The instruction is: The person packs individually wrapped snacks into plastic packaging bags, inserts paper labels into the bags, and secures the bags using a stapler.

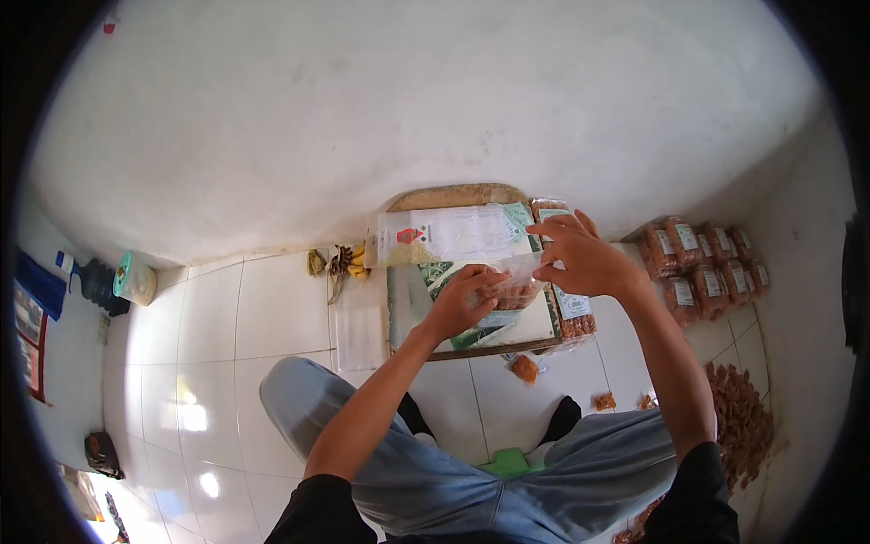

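Left hand [456,305] pinches the clear bag [526,270] above the low table [462,194], right hand [589,261] spread at its other side, so an uneven tug could tear it, spilling brown pieces [518,296].

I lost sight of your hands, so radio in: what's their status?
Left hand gripping clear plastic bag by its left side. Right hand at bag's right end. Reddish-brown contents inside. Packed bags close beside, on the right.
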`<state>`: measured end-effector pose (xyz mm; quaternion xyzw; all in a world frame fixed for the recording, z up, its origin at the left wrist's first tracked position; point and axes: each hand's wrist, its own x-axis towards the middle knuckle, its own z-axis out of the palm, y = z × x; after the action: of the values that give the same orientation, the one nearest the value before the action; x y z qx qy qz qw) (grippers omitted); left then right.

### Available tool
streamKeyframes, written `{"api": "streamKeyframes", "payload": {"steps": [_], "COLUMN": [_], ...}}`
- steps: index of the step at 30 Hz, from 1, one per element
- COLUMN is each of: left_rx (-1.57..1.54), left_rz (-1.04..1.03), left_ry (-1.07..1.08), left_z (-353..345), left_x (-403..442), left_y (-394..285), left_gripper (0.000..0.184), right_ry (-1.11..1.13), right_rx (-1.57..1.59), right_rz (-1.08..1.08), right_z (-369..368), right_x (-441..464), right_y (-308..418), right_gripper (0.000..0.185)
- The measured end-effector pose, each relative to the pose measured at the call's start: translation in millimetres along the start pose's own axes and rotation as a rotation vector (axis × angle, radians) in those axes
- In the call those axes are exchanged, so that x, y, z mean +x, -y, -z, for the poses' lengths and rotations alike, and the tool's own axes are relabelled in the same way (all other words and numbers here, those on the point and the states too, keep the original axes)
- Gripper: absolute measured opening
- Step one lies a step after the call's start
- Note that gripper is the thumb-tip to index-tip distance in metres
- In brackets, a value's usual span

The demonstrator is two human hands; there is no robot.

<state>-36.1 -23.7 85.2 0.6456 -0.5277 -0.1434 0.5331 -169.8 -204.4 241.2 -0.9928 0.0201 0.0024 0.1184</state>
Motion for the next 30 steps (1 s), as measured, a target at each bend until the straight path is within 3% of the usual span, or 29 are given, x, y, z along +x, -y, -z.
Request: {"api": "streamKeyframes", "payload": {"steps": [3,6,8,10,12,15,17,20,25,27,30], "left_rx": [0.01,0.014,-0.011,0.002,0.013,0.037,-0.053,0.009,-0.064,-0.091,-0.114], "left_rz": [-0.027,-0.033,-0.044,-0.046,-0.05,-0.06,0.042,-0.077,-0.032,0.026,0.01], "left_ry": [-0.007,-0.001,-0.001,0.003,0.014,0.004,-0.01,-0.025,0.022,0.05,0.03], "left_z": [2.4,2.5,1.0,0.4,-0.8,-1.2,-2.5,0.1,1.5,2.3,1.8], "left_x": [0.0,0.1,0.6,0.4,0.0,1.5,0.2,2.1,4.4,5.4,5.1], "left_y": [1.9,2.5,4.0,4.9,5.7,9.9,14.5,6.4,7.5,9.2,10.2], "left_gripper": [0.046,0.043,0.042,0.041,0.041,0.04,0.04,0.04,0.04,0.04,0.039], "right_ry": [0.053,0.009,0.04,0.039,0.288,0.254,0.209,0.171,0.184,0.174,0.276], "right_rx": [-0.056,0.098,0.096,-0.004,-0.165,-0.305,-0.248,-0.105,0.087,-0.018,-0.21], "right_rz": [-0.047,-0.108,-0.347,-0.265,-0.079,-0.064,-0.079,-0.096,-0.26,-0.009,0.083], "right_z": [-4.4,15.5,30.0,7.2,-14.3,-19.6,-15.9,-2.0,18.3,14.1,7.3], "right_x": [0.1,20.1,26.9,38.8,56.2,71.1,62.8,52.0,41.5,30.5,28.8], "right_y": [-1.2,12.7,28.4,6.8,-11.4,-7.3,-3.4,-1.1,19.8,17.3,15.6], "right_gripper": [0.032,0.041,0.045,0.047,0.037,0.029,0.025,0.023,0.03,0.036,0.035]}}
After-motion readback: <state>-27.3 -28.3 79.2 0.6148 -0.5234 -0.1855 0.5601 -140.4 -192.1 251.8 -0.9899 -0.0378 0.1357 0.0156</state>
